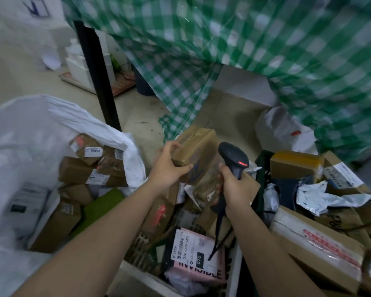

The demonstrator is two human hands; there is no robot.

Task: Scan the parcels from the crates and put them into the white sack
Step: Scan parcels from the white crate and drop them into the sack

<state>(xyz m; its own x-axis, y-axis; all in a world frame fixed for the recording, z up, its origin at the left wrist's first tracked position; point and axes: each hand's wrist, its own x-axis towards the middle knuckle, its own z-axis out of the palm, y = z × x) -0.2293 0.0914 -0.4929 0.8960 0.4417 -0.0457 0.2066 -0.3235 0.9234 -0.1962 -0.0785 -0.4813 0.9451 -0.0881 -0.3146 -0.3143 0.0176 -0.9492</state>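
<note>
1. The parcel (194,154) is held up over the crate (234,273), tilted, its long axis running from lower right toward upper left, away from the person.
2. It is a brown taped box with a blue mark on its near face.
3. The left hand (169,168) grips its near end; the right hand (236,185) grips the scanner (234,159), whose red light glows.
4. A pink bag (198,260) in the crate reads "070" and "INVISIBLE".
5. The sack (30,133) at left holds brown boxes.
</note>
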